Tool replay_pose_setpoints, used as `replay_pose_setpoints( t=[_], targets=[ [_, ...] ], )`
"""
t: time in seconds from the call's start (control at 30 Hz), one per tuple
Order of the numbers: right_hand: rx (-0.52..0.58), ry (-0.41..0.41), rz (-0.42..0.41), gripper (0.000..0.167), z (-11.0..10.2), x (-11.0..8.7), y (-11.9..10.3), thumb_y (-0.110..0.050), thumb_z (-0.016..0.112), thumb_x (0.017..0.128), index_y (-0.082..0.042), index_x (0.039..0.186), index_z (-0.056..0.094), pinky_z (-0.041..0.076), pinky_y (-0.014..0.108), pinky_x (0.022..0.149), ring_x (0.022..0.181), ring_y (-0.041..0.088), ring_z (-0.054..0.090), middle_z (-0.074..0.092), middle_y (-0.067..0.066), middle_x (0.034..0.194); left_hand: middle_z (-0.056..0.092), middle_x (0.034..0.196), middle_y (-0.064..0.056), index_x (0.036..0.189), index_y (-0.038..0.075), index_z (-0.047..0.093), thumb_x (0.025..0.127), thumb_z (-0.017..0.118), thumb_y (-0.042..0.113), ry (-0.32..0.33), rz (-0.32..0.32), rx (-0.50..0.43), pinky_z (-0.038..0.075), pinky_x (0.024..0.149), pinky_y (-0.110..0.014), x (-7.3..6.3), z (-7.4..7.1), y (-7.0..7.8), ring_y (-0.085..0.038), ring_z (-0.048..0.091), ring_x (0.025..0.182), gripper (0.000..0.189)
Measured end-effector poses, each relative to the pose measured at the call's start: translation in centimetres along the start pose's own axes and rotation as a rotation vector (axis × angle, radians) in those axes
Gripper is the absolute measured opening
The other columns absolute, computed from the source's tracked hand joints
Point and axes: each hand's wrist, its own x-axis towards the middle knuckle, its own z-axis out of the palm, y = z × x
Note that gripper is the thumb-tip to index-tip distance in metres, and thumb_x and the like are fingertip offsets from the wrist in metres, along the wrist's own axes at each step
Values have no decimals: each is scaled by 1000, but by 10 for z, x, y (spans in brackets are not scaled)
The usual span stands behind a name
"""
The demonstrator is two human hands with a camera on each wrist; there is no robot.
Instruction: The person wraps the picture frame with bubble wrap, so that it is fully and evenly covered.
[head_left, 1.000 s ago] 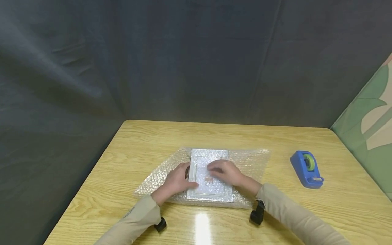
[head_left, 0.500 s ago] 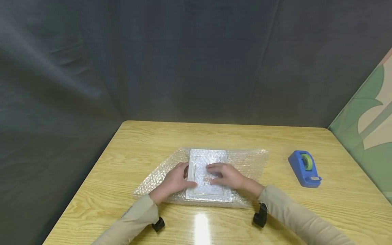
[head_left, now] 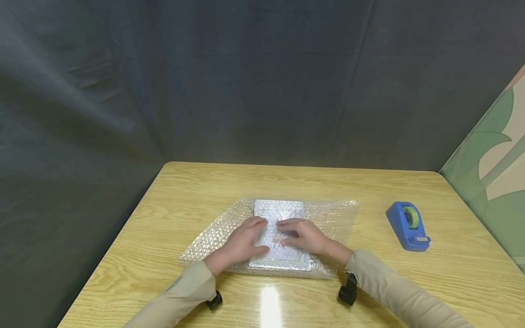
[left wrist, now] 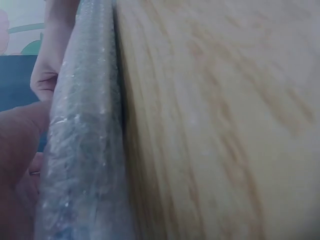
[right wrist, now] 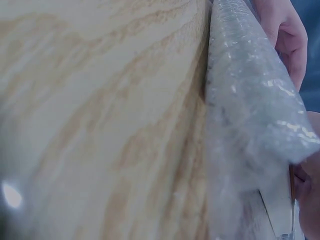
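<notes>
A pale rectangular picture frame (head_left: 283, 263) with a small brownish figure in its middle lies on the table under clear bubble wrap (head_left: 334, 218). My left hand (head_left: 243, 241) rests on the frame's left side, its fingers and thumb stretched inward over the wrap. From the other side my right hand (head_left: 306, 236) lies on the frame's right half, fingers extended and thumb apart. The fingertips of the two hands are a short gap apart. In the left wrist view the near fold of the bubble wrap (left wrist: 82, 140) hides most of both hands. The right wrist view shows a frame corner (right wrist: 277, 200) poking from the wrap.
A blue tape dispenser (head_left: 410, 228) with a greenish roll of tape stands to the right on the wooden table (head_left: 197, 182). A dark curtain (head_left: 262, 82) hangs behind the table and on its left. At the right is a leaf-patterned panel (head_left: 496, 168).
My left hand has left the frame's left edge and moved right onto its top, fingers now flat on the wrap. My right thumb spread away from its fingers earlier; that hand stays in place.
</notes>
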Motion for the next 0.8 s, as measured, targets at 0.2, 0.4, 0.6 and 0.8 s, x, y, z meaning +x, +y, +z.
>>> replay_pose_setpoints(
  t=[0.2, 0.4, 0.6, 0.8],
  targets=[
    [17, -9, 16, 41, 0, 0, 1, -21, 69, 79, -2, 115, 62, 40, 40, 98, 115, 26, 51, 56, 10, 124, 40, 140, -9, 132, 4, 44, 79, 63, 45, -70, -8, 23, 33, 103, -45, 2, 6, 1, -26, 32, 130, 70],
    [17, -4, 20, 41, 1, 1, 1, -20, 70, 78, -2, 114, 62, 40, 41, 98, 115, 26, 51, 55, 11, 125, 39, 140, -8, 132, 5, 45, 80, 62, 47, -74, -28, 33, 33, 103, -45, 2, 7, 2, -25, 32, 131, 69],
    [11, 28, -4, 44, -1, -2, -1, -22, 69, 79, -3, 117, 59, 42, 41, 97, 113, 26, 52, 57, 10, 123, 40, 140, -8, 131, 5, 47, 80, 62, 47, -68, -28, 36, 34, 102, -44, 2, 6, 2, -24, 32, 130, 68],
    [15, 122, -18, 51, -14, -16, -2, -25, 70, 78, 1, 120, 56, 45, 42, 93, 109, 26, 55, 59, 11, 120, 40, 140, -7, 129, 5, 48, 79, 61, 47, -85, -28, 45, 32, 104, -43, 2, 5, 3, -24, 32, 131, 67]
  ],
)
